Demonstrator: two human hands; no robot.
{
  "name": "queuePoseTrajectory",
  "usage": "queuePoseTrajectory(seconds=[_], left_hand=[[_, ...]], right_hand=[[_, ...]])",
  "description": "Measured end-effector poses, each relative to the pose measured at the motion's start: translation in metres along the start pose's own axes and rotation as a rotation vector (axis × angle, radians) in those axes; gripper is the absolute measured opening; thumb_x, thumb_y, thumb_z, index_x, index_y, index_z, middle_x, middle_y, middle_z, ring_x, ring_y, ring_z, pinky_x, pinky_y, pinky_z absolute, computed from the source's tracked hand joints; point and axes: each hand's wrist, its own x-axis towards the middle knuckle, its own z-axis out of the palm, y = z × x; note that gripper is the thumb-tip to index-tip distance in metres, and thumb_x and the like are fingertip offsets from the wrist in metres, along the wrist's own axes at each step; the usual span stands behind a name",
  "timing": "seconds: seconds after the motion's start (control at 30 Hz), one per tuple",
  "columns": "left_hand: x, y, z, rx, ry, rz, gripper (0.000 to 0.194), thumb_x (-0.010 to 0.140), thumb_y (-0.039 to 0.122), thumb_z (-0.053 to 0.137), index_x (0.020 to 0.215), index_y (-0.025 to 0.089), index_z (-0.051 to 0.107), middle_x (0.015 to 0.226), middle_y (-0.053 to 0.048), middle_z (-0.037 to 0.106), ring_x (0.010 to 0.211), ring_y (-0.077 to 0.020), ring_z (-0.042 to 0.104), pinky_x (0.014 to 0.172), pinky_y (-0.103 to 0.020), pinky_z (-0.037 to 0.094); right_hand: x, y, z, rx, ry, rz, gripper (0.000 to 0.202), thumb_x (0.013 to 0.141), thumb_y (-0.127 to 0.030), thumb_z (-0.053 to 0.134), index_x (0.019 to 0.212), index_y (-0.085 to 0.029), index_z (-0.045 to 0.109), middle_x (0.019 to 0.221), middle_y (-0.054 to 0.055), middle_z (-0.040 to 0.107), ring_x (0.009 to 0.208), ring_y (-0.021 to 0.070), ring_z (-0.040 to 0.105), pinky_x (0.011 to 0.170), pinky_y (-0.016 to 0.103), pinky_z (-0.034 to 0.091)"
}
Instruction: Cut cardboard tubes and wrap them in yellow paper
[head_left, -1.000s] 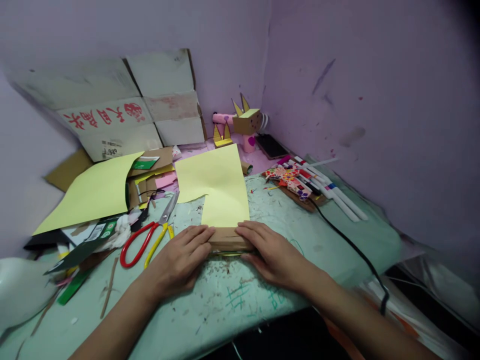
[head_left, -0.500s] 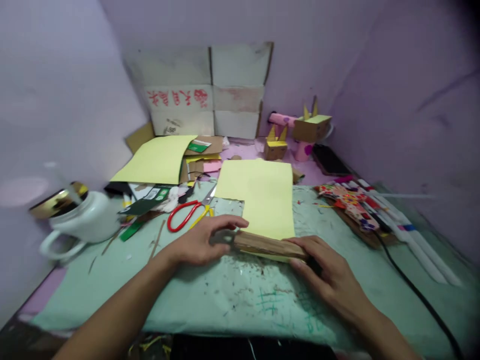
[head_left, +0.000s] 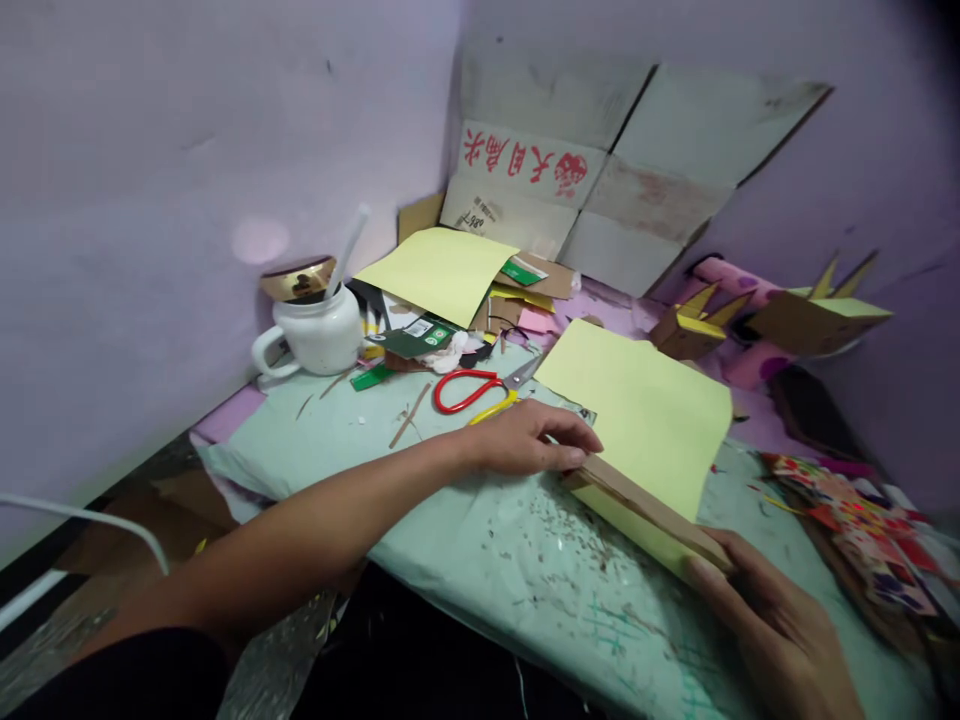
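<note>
A flat cardboard piece [head_left: 649,507] with a yellow-papered side is tilted on edge between my hands. My left hand [head_left: 529,437] has its thumb and forefinger at the left end, closed on that corner. At the opposite end my right hand [head_left: 772,610] pinches it between thumb and fingers. Just behind lies a sheet of yellow paper [head_left: 652,415] with a notch cut from its left side, partly hidden by the cardboard. Scissors [head_left: 469,390] with red and yellow handles lie beyond my left hand, their blades toward the sheet.
A white mug [head_left: 319,335] with a gold lid and straw stands back left. Paper and card scraps [head_left: 420,340] lie beside it under another yellow sheet [head_left: 442,270]. Small cardboard figures [head_left: 686,330] with yellow points stand back right. A floral-patterned item [head_left: 855,510] lies far right.
The view has swung left, so the table's things appear farther right. The cardboard piece has turned, showing its yellow side, and my left fingers have closed in on its end.
</note>
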Motion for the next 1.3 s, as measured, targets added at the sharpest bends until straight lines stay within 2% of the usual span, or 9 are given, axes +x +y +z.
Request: queuePoseTrajectory(seconds=[0.37,0.53,0.63,0.77,0.87,0.97,1.03,1.13,1.3], left_hand=[[0.001,0.002,0.003,0.010,-0.007,-0.025,0.018,0.078,0.015,0.052,0.091,0.013,0.063,0.085,-0.004,0.065,0.075,-0.0118,0.058,0.074,-0.029,0.048],[-0.001,0.006,0.005,0.029,0.005,-0.046,0.030,0.074,0.022,0.059,0.102,0.010,0.061,0.094,-0.009,0.065,0.079,-0.0140,0.059,0.074,-0.029,0.049],[-0.004,0.011,0.012,0.192,-0.013,-0.029,0.042,0.069,0.030,0.065,0.106,0.011,0.060,0.097,-0.010,0.064,0.079,-0.0171,0.059,0.074,-0.032,0.049],[-0.008,0.022,0.024,0.532,-0.094,0.143,0.045,0.065,0.036,0.069,0.104,0.016,0.060,0.097,-0.008,0.065,0.089,-0.0229,0.057,0.083,-0.038,0.043],[-0.009,0.025,0.030,0.644,-0.155,0.172,0.047,0.061,0.028,0.071,0.104,0.020,0.055,0.097,-0.005,0.062,0.088,-0.0219,0.055,0.082,-0.037,0.042],[-0.006,0.008,0.035,0.672,-0.176,0.256,0.051,0.063,0.027,0.069,0.110,0.022,0.048,0.099,-0.004,0.059,0.088,-0.0205,0.053,0.080,-0.035,0.040],[-0.002,-0.013,0.038,0.711,-0.149,0.383,0.050,0.070,0.032,0.064,0.115,0.023,0.044,0.098,-0.004,0.060,0.086,-0.0196,0.053,0.078,-0.033,0.039],[0.003,-0.043,0.042,0.831,-0.060,0.490,0.030,0.081,0.039,0.055,0.107,0.025,0.047,0.085,-0.001,0.062,0.073,-0.0169,0.053,0.066,-0.030,0.035],[0.011,-0.060,0.045,0.959,-0.104,0.496,0.019,0.088,0.039,0.047,0.101,0.026,0.052,0.073,0.002,0.061,0.064,-0.0138,0.051,0.058,-0.028,0.033]], right_hand=[[-0.001,-0.007,0.001,0.027,0.003,-0.019,0.034,0.081,-0.050,0.047,0.102,-0.025,0.056,0.092,0.003,0.066,0.086,0.0249,0.062,0.067,0.030,0.051],[-0.002,-0.007,0.006,0.016,0.077,-0.087,0.029,0.082,-0.047,0.047,0.100,-0.025,0.056,0.092,0.004,0.066,0.083,0.0252,0.063,0.065,0.031,0.052],[-0.009,-0.007,0.007,0.004,0.091,-0.219,0.028,0.080,-0.044,0.051,0.103,-0.028,0.054,0.093,0.004,0.066,0.083,0.0255,0.063,0.065,0.032,0.053],[-0.007,-0.004,-0.004,0.048,0.086,-0.376,0.033,0.082,-0.048,0.046,0.108,-0.031,0.056,0.107,0.004,0.065,0.096,0.0269,0.062,0.077,0.037,0.053],[0.028,0.001,-0.026,0.019,0.220,-0.264,0.028,0.084,-0.044,0.046,0.101,-0.028,0.061,0.105,0.006,0.066,0.098,0.0264,0.061,0.082,0.038,0.051],[0.089,0.007,-0.055,-0.071,0.339,-0.078,0.037,0.082,-0.045,0.048,0.104,-0.017,0.059,0.106,0.012,0.065,0.096,0.0275,0.061,0.081,0.040,0.049],[0.133,0.008,-0.072,-0.142,0.308,0.020,0.041,0.083,-0.042,0.046,0.110,-0.012,0.055,0.112,0.016,0.061,0.096,0.0270,0.060,0.079,0.039,0.049],[0.187,-0.003,-0.083,-0.175,0.185,-0.034,0.033,0.082,-0.039,0.049,0.098,-0.013,0.062,0.096,0.012,0.067,0.085,0.0231,0.063,0.073,0.032,0.048],[0.235,-0.042,-0.066,-0.257,-0.090,-0.179,0.026,0.079,-0.034,0.060,0.096,-0.015,0.064,0.094,0.007,0.068,0.084,0.0201,0.062,0.074,0.030,0.047]])
